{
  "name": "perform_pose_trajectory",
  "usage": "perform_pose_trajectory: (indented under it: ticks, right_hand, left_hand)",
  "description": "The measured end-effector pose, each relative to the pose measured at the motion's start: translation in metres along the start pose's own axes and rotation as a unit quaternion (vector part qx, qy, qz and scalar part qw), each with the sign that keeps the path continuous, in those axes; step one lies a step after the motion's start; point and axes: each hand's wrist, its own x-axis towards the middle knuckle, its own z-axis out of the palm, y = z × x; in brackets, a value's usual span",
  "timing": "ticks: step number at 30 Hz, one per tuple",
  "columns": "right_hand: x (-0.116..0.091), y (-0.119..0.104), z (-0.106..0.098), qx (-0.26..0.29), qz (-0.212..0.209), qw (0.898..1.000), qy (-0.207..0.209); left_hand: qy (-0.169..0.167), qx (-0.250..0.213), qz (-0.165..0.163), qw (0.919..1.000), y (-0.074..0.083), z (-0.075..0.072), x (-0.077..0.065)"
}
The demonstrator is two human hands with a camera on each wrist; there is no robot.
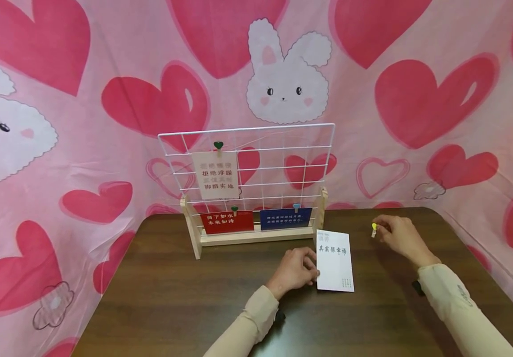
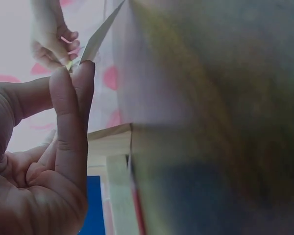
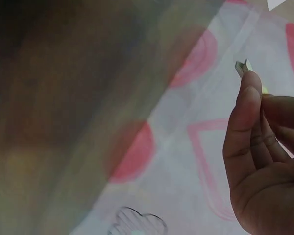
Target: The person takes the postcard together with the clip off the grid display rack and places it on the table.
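Note:
My left hand [image 1: 295, 268] pinches the left edge of a white card [image 1: 334, 263] printed with dark characters. In the left wrist view the card [image 2: 99, 39] is seen nearly edge-on, rising from between thumb and fingers. Off to the card's right, my right hand [image 1: 401, 237] pinches a small clip [image 1: 374, 230] with a yellow heart top. The tips of this clip [image 3: 242, 67] poke out past the fingertips in the right wrist view. A white wire grid rack [image 1: 274, 173] on a wooden stand is just beyond the left hand.
On the rack hang a cream card [image 1: 216, 188] under a green heart clip [image 1: 218, 145], a red card [image 1: 227, 225] and a blue card [image 1: 285, 220], each clipped. The dark wood table [image 1: 158, 307] meets a pink heart-patterned cloth [image 1: 149, 39] behind it.

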Motion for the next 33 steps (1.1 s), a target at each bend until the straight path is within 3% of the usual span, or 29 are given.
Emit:
perform_pose_trajectory:
  ticks: [6,10,17,25,33]
  right_hand:
    - [0.005,0.011,0.013,0.077,0.058,0.988,-0.120]
    - [0.008,0.016,0.021,0.110,0.088,0.976,-0.169]
    - [0.005,0.020,0.030,0.134,0.107,0.968,-0.181]
    - [0.009,0.024,0.041,0.175,0.099,0.955,-0.218]
    - [0.003,0.033,0.037,0.171,0.104,0.956,-0.214]
  left_hand:
    - [0.001,-0.005,-0.013,0.9999,-0.003,0.008,0.002]
    - [0.010,0.018,-0.028,0.9994,0.000,0.011,0.000]
    - [0.006,0.012,-0.036,0.9992,0.001,0.018,-0.006]
    - [-0.006,0.026,-0.042,0.9988,0.000,0.022,-0.010]
    - [-0.011,0.028,-0.027,0.9992,0.005,0.031,-0.005]
